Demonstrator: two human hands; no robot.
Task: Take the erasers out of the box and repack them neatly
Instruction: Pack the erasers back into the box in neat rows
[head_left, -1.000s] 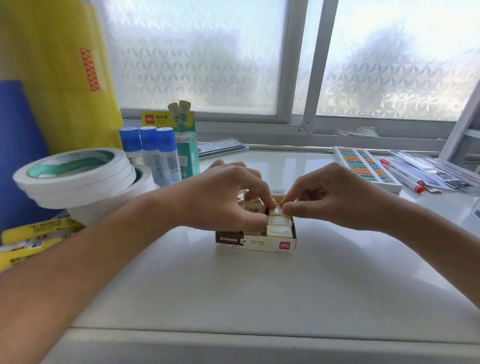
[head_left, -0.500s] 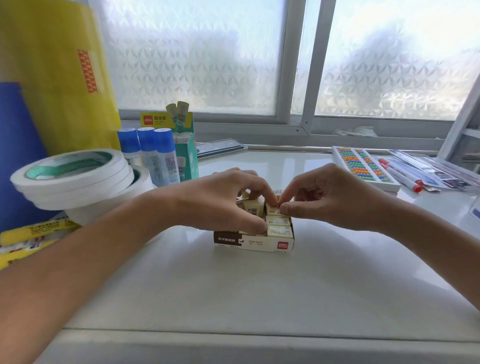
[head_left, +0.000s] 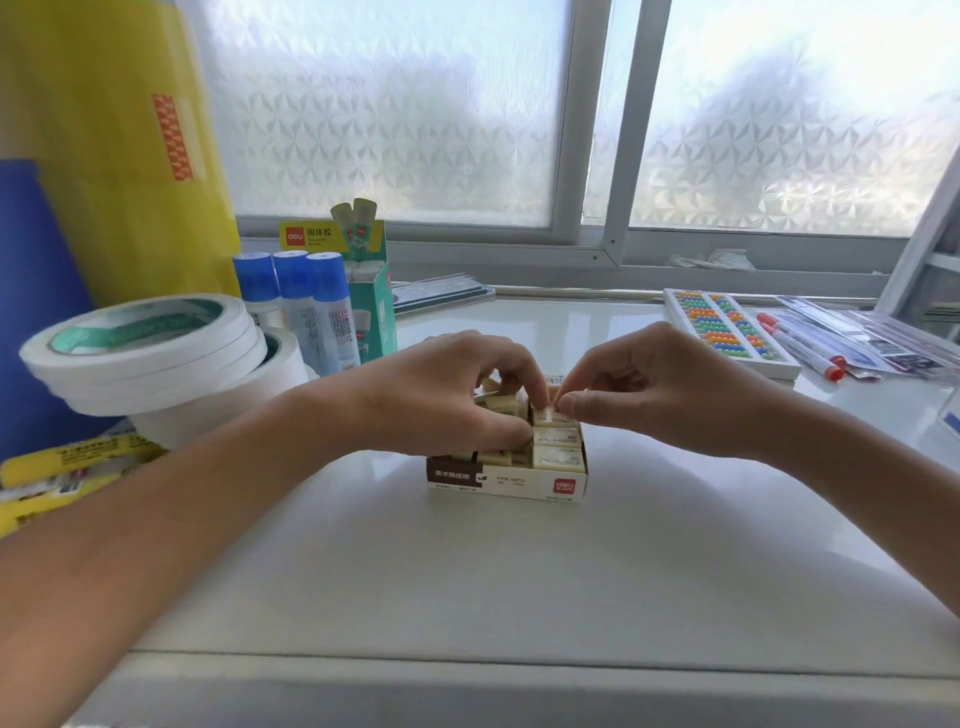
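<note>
Left hand (head_left: 441, 395) curled over the left half of the box (head_left: 506, 480), thumb low against the erasers (head_left: 556, 447), index fingertip down on the top of the far right-hand eraser. Right hand (head_left: 654, 389) curled, thumb and index finger pinching that same far eraser at the right row's back end. Box open-topped, near the middle of the white desk (head_left: 519, 571), printed front wall facing the camera; right row packed flat and in line, left side looser, with tilted pieces under the left hand. Step in hand, as judged: repacking, seating one eraser into the right row. Next move calls for a level press until flush, then straightening of the tilted left-side pieces. Tape rolls (head_left: 145, 348) and glue sticks (head_left: 306, 301) to the left, bead tray (head_left: 727, 327) to the right.
</note>
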